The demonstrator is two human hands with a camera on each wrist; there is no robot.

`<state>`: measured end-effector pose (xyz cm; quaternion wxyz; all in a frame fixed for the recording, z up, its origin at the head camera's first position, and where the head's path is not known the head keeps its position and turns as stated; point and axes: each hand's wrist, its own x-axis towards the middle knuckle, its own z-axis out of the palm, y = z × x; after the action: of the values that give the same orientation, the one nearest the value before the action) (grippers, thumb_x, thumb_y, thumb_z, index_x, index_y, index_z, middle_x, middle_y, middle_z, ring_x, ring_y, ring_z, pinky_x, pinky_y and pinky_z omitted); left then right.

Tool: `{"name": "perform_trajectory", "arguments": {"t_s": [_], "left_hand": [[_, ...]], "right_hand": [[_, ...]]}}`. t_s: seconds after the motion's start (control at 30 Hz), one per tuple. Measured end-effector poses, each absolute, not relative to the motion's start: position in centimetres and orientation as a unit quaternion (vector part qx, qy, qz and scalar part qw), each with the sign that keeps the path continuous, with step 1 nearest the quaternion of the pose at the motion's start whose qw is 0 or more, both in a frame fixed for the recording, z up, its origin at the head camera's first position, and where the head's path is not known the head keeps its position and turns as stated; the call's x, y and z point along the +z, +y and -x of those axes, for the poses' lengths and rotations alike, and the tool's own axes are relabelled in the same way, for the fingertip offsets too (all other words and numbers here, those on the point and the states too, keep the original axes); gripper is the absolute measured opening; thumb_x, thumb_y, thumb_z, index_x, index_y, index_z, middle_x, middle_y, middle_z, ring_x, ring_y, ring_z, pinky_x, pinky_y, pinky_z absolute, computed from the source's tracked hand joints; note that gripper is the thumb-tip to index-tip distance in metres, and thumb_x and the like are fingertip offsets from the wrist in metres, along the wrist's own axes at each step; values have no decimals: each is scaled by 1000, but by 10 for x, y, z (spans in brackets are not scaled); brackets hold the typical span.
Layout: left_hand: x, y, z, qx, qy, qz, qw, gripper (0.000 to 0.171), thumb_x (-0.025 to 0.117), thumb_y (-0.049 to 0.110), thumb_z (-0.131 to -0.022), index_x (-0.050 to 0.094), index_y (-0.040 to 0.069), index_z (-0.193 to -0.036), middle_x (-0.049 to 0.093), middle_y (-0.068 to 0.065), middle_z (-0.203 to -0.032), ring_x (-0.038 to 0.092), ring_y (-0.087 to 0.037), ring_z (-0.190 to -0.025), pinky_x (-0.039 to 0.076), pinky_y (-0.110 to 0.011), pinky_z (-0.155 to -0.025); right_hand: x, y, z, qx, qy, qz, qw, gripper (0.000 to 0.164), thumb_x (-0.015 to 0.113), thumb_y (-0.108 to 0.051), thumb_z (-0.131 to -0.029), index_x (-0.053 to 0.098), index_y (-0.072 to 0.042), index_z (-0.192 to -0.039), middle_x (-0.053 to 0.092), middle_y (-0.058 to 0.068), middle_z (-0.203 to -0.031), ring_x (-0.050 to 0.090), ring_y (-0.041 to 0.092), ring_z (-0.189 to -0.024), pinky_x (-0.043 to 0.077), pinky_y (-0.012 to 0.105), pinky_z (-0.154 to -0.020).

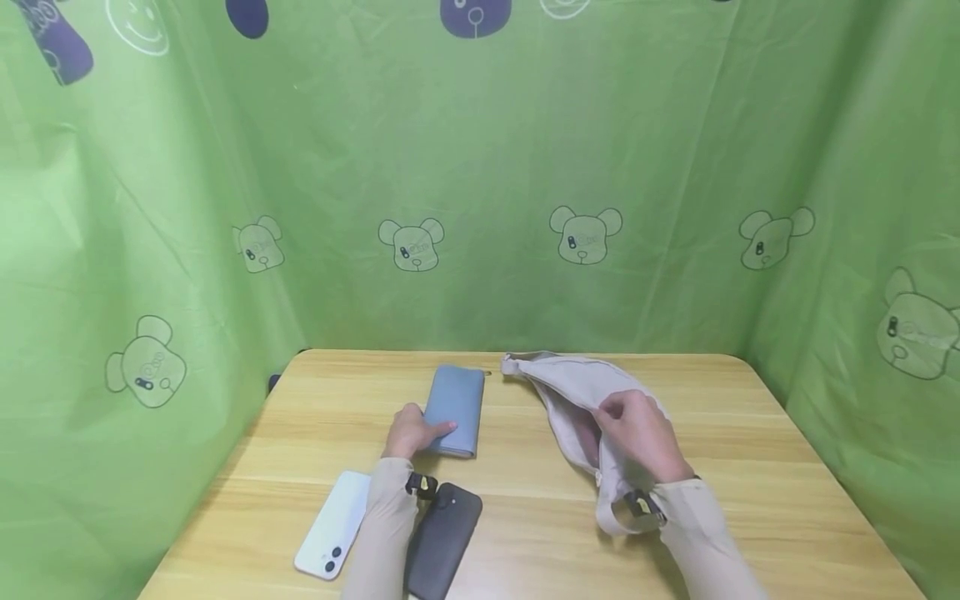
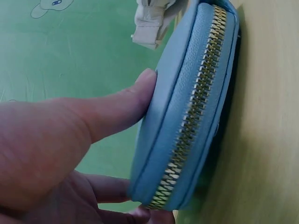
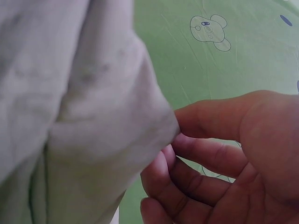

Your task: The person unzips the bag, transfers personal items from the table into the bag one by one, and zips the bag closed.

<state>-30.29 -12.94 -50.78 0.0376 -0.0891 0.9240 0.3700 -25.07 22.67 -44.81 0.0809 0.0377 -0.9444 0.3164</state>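
A blue zip wallet (image 1: 457, 400) is at the far middle of the table, its gold zipper (image 2: 191, 112) shut along the edge in the left wrist view. My left hand (image 1: 411, 432) grips it from the left side, thumb over the top face and fingers at the edge and below. To the right lies a pale grey-beige fabric bag (image 1: 577, 379), its long opening spread apart. My right hand (image 1: 637, 429) pinches the bag's fabric (image 3: 107, 107) between thumb and fingers and lifts that edge. The bag's strap (image 1: 618, 525) loops under the right wrist.
A white phone (image 1: 333, 525) lies face down at the front left, beside the left forearm. Close to that forearm's other side lies a black phone (image 1: 446, 542). Green printed curtains (image 1: 480, 167) stand around the wooden table (image 1: 540, 500).
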Motion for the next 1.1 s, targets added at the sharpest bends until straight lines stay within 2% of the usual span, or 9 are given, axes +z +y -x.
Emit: {"name": "perform_trajectory", "arguments": {"t_s": [0.17, 0.3, 0.5, 0.63, 0.9, 1.1], "left_hand": [[-513, -134, 306, 390, 916, 80, 47, 67, 86, 41, -82, 62, -12, -114, 70, -22, -99, 64, -26, -84, 60, -40, -76], [-514, -142, 309, 427, 900, 67, 59, 61, 82, 41, -86, 66, -11, -114, 72, -21, -103, 66, -26, -88, 58, -37, -77], [-511, -156, 314, 543, 830, 43, 117, 57, 68, 35, -98, 59, -12, -129, 70, -29, -121, 71, -34, -104, 64, -38, -85], [-516, -161, 315, 589, 793, 51, 152, 59, 66, 30, -100, 52, -13, -139, 65, -31, -129, 70, -35, -111, 64, -41, -92], [-525, -167, 319, 646, 742, 49, 173, 54, 64, 15, -97, 50, -14, -140, 70, -30, -121, 75, -21, -91, 66, -39, -87], [-529, -170, 322, 676, 715, 46, 172, 53, 63, 16, -96, 51, -13, -138, 70, -29, -122, 76, -19, -89, 65, -38, -90]], "right_hand": [[-450, 227, 249, 317, -944, -40, 80, 16, 68, -19, -93, 79, -7, -94, 80, 10, -95, 69, 20, -80, 56, 38, -71], [-449, 227, 250, 322, -943, -41, 77, 16, 68, -19, -93, 79, -7, -94, 80, 11, -96, 69, 20, -80, 57, 39, -72], [-447, 228, 251, 320, -943, -40, 79, 17, 68, -20, -93, 79, -7, -96, 80, 12, -98, 70, 22, -83, 58, 41, -75], [-447, 228, 252, 317, -945, -40, 77, 16, 69, -20, -93, 80, -9, -95, 80, 11, -99, 70, 21, -83, 58, 40, -74], [-449, 229, 252, 317, -945, -41, 76, 17, 68, -20, -93, 80, -8, -96, 80, 11, -98, 71, 22, -84, 58, 41, -74], [-447, 229, 252, 321, -944, -42, 71, 17, 68, -20, -94, 80, -8, -96, 80, 12, -99, 71, 23, -84, 58, 43, -76]]}}
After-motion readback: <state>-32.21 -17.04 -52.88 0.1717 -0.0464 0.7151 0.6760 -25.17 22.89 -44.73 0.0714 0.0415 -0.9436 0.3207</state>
